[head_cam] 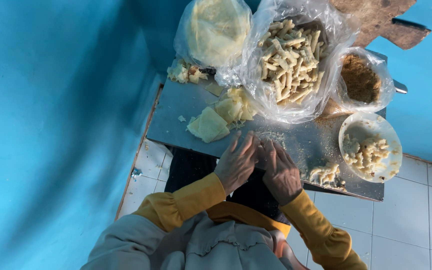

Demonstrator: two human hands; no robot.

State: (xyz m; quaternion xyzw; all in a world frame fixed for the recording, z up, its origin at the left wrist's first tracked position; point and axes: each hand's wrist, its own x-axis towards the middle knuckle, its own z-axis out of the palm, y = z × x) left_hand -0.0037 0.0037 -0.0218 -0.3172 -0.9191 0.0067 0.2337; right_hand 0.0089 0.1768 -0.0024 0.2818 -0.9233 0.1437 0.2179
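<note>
- Hands are seen side by side on the metal tabletop (186, 107), near its front edge; the left hand (237, 162) and the right hand (281, 172) lie palms down with fingers stretched forward and touching each other.
- Something small and pale seems to be pressed or rolled under the fingertips (256, 145), but it is hidden; whether anything is gripped cannot be told.
- Yellow sleeves (186, 200) are worn on both arms.
- A stack of thin pale dough sheets (211, 125) lies on the tabletop just beyond the left hand, with more loose sheets (236, 105) behind it.
- A large clear plastic bag (268, 97) stands open at the back centre and is filled with short pale rolled sticks (290, 60).
- A second clear bag (213, 32), to its left, holds a round pale mass, blurred through the plastic.
- A smaller bag (383, 75), to the right, is filled with brown crumbs (360, 79).
- A white bowl (393, 160) sits at the right edge and holds crumb-coated pieces (366, 152).
- A small heap of coated pieces (325, 175) rests on the tabletop, between the right hand and the bowl.
- Scattered crumbs are seen on the metal around the fingertips.
</note>
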